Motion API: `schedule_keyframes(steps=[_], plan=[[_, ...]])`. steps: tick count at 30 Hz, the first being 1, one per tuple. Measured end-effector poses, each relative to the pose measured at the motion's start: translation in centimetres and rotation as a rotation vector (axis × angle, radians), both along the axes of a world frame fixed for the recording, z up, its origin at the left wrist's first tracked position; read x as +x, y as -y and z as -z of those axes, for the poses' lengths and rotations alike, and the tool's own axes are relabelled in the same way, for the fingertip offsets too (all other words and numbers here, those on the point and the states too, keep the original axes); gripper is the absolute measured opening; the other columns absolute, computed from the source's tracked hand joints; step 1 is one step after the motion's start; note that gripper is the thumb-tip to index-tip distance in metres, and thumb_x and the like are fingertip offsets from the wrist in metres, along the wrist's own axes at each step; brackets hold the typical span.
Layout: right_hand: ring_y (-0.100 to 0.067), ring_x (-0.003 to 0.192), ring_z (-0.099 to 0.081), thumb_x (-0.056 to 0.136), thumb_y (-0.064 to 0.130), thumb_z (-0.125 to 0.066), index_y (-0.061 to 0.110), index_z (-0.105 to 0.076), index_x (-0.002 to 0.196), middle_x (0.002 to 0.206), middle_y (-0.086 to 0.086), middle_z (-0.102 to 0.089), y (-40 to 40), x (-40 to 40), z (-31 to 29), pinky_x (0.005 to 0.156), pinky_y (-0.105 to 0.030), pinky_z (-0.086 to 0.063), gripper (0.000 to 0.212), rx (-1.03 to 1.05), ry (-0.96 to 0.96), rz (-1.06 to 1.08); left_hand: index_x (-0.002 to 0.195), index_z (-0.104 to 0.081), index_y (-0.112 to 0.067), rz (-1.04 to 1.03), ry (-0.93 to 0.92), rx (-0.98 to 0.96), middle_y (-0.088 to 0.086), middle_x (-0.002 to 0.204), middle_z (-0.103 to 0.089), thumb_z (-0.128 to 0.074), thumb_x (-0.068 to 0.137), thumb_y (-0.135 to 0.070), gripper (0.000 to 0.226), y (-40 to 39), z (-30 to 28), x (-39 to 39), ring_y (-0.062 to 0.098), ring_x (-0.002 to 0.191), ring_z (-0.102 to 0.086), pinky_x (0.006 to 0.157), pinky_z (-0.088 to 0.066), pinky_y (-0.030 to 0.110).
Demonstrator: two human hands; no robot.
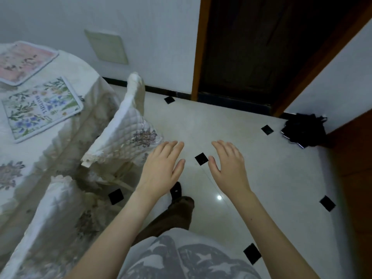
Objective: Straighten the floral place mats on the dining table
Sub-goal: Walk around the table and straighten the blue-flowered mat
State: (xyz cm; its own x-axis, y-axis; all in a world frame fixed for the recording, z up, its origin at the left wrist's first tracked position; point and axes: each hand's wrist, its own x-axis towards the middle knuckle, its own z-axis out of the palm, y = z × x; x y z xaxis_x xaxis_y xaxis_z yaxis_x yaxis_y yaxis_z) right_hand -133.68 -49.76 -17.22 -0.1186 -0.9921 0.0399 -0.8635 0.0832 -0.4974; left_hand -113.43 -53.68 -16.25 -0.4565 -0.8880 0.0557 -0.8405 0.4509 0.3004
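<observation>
Noting both our hands, left [161,164] and right [229,164], spread empty over floor, mats [42,109] skewed on desk [24,158] far left; chair [118,135] may block our reach.

Pale tiled floor [251,150] with small black diamond insets, white wall [157,37] far, dark wooden door [251,47] right, cloth-covered chairs [124,133] left.

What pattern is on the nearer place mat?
Blue and green flowers on white place mat, head view.

Two skewed floral place mats [41,108] tabletop-left
</observation>
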Motion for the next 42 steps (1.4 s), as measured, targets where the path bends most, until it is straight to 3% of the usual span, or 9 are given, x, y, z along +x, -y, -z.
schedule_keyframes(steps=[5, 14, 18, 24, 32, 42], plan=[[-0.026, 0.139, -0.030, 0.096, 0.032, -0.042, 0.019, -0.039, 0.140, 0.148, -0.005, -0.041, 11.3, 0.3, 0.1, 0.116, -0.046, -0.023, 0.046, -0.011, -0.016, -0.096, 0.139, -0.037, -0.016, -0.081, -0.026, -0.024, 0.005, 0.140, -0.049, -0.032, 0.096, -0.039, 0.049, 8.8, 0.5, -0.1, 0.024, 0.130, -0.041, 0.108, -0.036, 0.041], [-0.023, 0.134, -0.036, 0.094, 0.031, -0.045, 0.016, -0.043, 0.136, 0.142, -0.006, -0.049, 31.3, 3.4, -3.5, 0.113, -0.041, -0.028, 0.044, -0.172, -0.015, -0.292, 0.135, -0.042, -0.016, -0.256, -0.034, -0.186, 0.005, 0.134, -0.054, -0.038, 0.094, -0.039, 0.047, 25.3, -3.7, 2.1, 0.025, 0.125, -0.046, 0.104, -0.038, 0.038], [-0.023, 0.135, -0.037, 0.095, 0.032, -0.043, 0.017, -0.041, 0.137, 0.142, -0.004, -0.048, 37.3, 5.4, -3.6, 0.112, -0.047, -0.033, 0.045, -0.146, -0.001, -0.446, 0.137, -0.040, -0.018, -0.409, -0.032, -0.144, 0.004, 0.137, -0.051, -0.037, 0.094, -0.039, 0.047, 28.6, -3.3, 3.4, 0.025, 0.129, -0.042, 0.104, -0.040, 0.041], [-0.022, 0.132, -0.041, 0.094, 0.031, -0.044, 0.017, -0.043, 0.134, 0.139, -0.005, -0.050, 45.6, 8.2, -1.6, 0.111, -0.043, -0.033, 0.042, -0.095, -0.001, -0.685, 0.133, -0.042, -0.015, -0.607, -0.008, -0.085, 0.003, 0.134, -0.052, -0.034, 0.094, -0.037, 0.045, 32.6, -1.3, 3.3, 0.024, 0.123, -0.046, 0.104, -0.039, 0.039], [-0.026, 0.127, -0.045, 0.094, 0.026, -0.048, 0.013, -0.046, 0.132, 0.135, -0.009, -0.053, 58.9, 8.4, -2.3, 0.106, -0.048, -0.038, 0.041, -0.098, 0.026, -0.954, 0.136, -0.043, -0.014, -0.926, -0.022, -0.059, 0.008, 0.137, -0.052, -0.031, 0.094, -0.041, 0.051, 42.0, -1.4, 0.8, 0.027, 0.127, -0.044, 0.104, -0.039, 0.042], [-0.020, 0.126, -0.044, 0.093, 0.035, -0.040, 0.017, -0.044, 0.134, 0.135, -0.005, -0.053, 69.3, 12.4, -3.4, 0.108, -0.038, -0.034, 0.045, -0.145, 0.075, -1.225, 0.135, -0.044, -0.012, -1.217, -0.019, -0.124, 0.010, 0.135, -0.054, -0.037, 0.094, -0.037, 0.049, 50.8, -3.1, 1.7, 0.027, 0.124, -0.047, 0.103, -0.040, 0.042]])
